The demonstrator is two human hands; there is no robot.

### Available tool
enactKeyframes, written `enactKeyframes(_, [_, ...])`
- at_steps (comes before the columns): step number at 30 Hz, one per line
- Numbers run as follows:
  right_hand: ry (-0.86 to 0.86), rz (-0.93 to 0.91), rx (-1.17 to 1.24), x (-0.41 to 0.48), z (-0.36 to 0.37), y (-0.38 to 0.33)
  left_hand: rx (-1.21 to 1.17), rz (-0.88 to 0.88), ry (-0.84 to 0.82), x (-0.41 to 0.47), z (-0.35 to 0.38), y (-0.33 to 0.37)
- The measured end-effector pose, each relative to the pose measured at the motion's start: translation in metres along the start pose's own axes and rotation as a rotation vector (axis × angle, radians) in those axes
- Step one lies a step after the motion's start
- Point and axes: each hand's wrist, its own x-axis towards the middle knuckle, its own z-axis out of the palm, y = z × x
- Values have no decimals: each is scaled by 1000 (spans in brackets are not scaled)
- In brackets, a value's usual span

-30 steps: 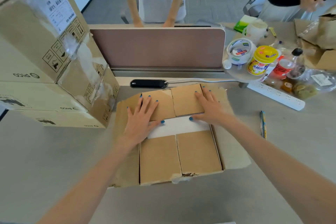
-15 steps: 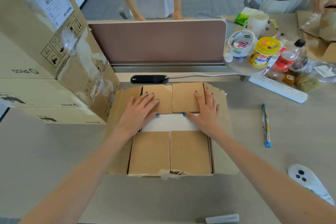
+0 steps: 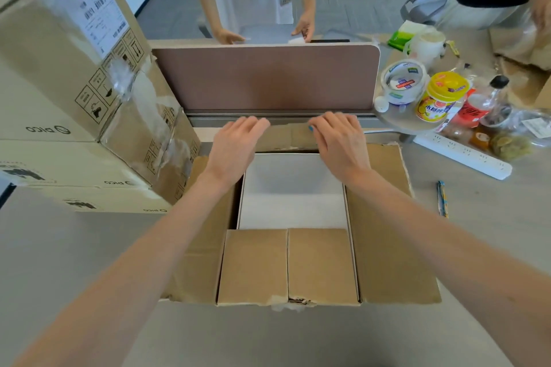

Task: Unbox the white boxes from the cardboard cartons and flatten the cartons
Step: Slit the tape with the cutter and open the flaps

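– White is showing far more than half a second ago, isn't it? Only a strip of the white box point(image 3: 293, 188) peeked out then.
– Yes. Both grips lay flat on the far flaps point(image 3: 286, 135) then. Now those flaps are tipped up towards the divider panel point(image 3: 265, 77), and the far half of the box's top is bare.
– And the grips themselves?
– The left grip point(image 3: 235, 146) and the right grip point(image 3: 340, 140) each have fingers curled over the flaps' top edge, holding them, one towards either end.
– Where does the box sit?
– Inside the open carton point(image 3: 199, 277) in the middle of the surface point(image 3: 59, 262), close against its walls. The near flaps point(image 3: 287, 265) are still folded over its near half, and the side flaps point(image 3: 387, 247) lie spread out left and right.
– And around it?
– A stack of taped cartons point(image 3: 59, 98) stands just beside it on the left. Off to the right are a roll of tape point(image 3: 402, 82), a yellow-lidded tub point(image 3: 441, 98) touching it, a white power strip point(image 3: 465, 155), and a pen point(image 3: 442, 198) lying apart.
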Motion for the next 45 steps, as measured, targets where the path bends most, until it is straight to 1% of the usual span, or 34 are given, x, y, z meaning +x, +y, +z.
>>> enactKeyframes(2, [-11,35,-59,19,10,6,35,-57,16,16,12,-8])
enactKeyframes(3, [-56,54,-101,25,16,9,34,-94,9,23,19,-12])
enactKeyframes(5, [-215,91,-166,33,27,15,7,-175,-30,34,33,-20])
enactKeyframes(7, [-358,131,-173,34,36,18,32,-232,-175,37,47,-27])
enactKeyframes(9, [-450,141,-144,28,45,20,50,-268,-349,32,60,-31])
enactKeyframes(10, [-481,134,-120,22,48,21,37,-282,-402,27,65,-32])
enactKeyframes(14, [-567,108,-51,-8,58,26,-21,-275,-482,0,81,-29])
enactKeyframes(16, [-612,85,-60,-21,61,28,-61,-300,-526,-20,87,-25])
enactKeyframes(18, [-642,38,-90,-31,63,28,-58,-326,-555,-37,91,-20])
enactKeyframes(20, [-667,16,-96,-36,62,26,-69,-348,-540,-44,90,-16])
enactKeyframes(25, [-632,62,-31,-39,55,22,-79,-342,-520,-46,84,-12])
enactKeyframes(30, [-593,88,-31,-39,57,21,-73,-343,-531,-42,85,-11])
enactKeyframes(32, [-604,97,-24,-39,56,21,-87,-345,-538,-42,85,-12])
enactKeyframes(35, [-619,86,-13,-39,54,21,-95,-314,-543,-44,81,-12])
enactKeyframes(39, [-670,73,15,-42,42,17,-99,-231,-570,-53,67,-1])
enactKeyframes(42, [-710,96,65,-55,29,7,-131,-201,-596,-67,47,13])
enactKeyframes(45, [-737,79,89,-80,10,-5,-165,-165,-628,-89,27,30])
